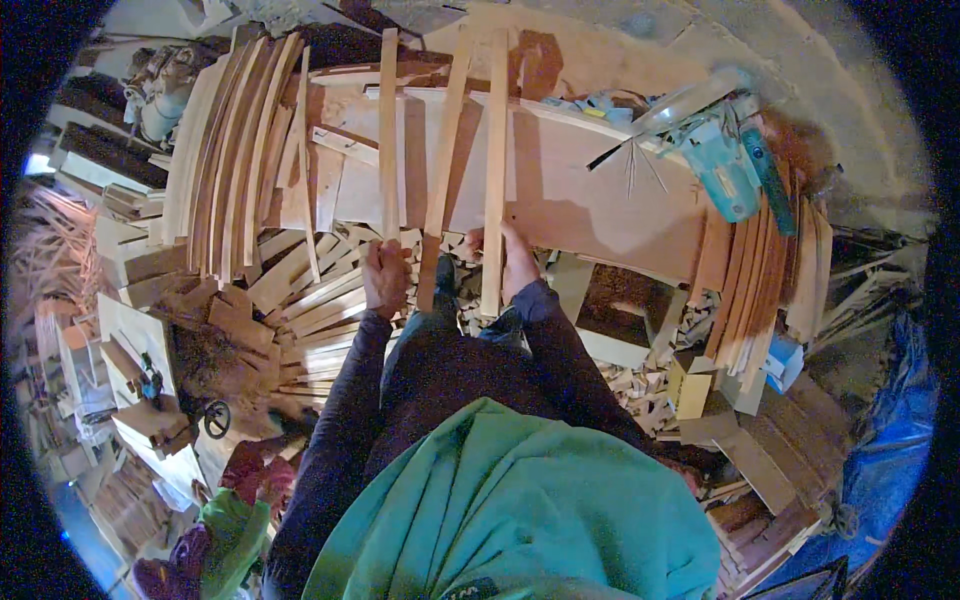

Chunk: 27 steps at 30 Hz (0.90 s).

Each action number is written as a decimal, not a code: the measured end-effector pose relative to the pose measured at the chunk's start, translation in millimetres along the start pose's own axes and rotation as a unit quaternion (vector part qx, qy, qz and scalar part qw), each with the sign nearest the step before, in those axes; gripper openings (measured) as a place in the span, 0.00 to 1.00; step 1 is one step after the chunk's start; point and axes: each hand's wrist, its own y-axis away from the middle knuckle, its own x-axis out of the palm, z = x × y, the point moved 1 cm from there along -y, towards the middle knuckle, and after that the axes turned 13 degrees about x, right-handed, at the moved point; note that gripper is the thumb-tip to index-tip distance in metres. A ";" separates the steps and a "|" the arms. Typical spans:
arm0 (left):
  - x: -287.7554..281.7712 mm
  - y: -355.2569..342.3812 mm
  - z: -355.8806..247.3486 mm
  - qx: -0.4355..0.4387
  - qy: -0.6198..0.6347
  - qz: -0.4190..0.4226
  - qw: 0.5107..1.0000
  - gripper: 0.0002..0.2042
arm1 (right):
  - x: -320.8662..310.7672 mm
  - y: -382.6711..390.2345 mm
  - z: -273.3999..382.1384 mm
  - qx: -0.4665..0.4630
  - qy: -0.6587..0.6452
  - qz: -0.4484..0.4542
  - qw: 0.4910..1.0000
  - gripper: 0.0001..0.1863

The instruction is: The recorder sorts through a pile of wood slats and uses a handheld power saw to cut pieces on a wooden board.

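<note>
My left hand point(387, 279) is closed at the near end of a long narrow wooden strip point(389, 140), which points away from me across the bench. My right hand point(514, 262) grips another wooden strip point(496, 165) from its right side, with the fingertips showing past the strip's left edge. Between the two hands lies a third wooden strip point(447, 175), slightly slanted. Its darker near end hangs past the bench edge, and neither hand visibly holds it. Beneath all three strips is a broad flat board point(600, 190) on the bench.
A teal power saw point(722, 165) stands at the bench's right. Long planks point(240, 160) are stacked at the left, and more planks point(765, 270) lie at the right. Wood offcuts point(320, 310) cover the floor around my feet. A blue tarp point(895, 420) hangs far right.
</note>
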 end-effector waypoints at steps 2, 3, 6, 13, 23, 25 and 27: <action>-0.3 -0.7 -4.7 -0.073 -0.032 0.030 0.996 0.10 | -1.1 5.5 3.2 -0.023 -0.006 0.012 1.000 0.19; 0.0 -0.1 -6.2 -0.073 -0.032 0.030 0.996 0.10 | -2.4 6.6 2.3 -0.010 -0.002 -0.011 1.000 0.19; 0.9 1.0 -9.1 -0.083 -0.015 -0.001 0.996 0.10 | -8.0 5.5 -1.2 0.005 0.013 -0.010 1.000 0.21; 2.0 -2.8 -9.0 -0.092 0.003 0.008 0.996 0.09 | -29.8 -4.2 -5.2 -0.037 0.092 -0.021 0.995 0.24; -6.4 0.4 15.6 -0.076 0.129 -0.003 0.989 0.11 | -53.5 -12.6 -25.9 -0.010 0.092 -0.016 0.996 0.21; -7.2 0.1 12.3 -0.018 0.121 0.080 0.989 0.12 | -53.4 -10.5 -26.6 0.005 0.097 0.003 0.995 0.20; -10.6 0.5 10.4 -0.054 0.114 0.051 0.991 0.12 | -53.9 -7.9 -25.2 -0.013 0.065 -0.060 0.996 0.19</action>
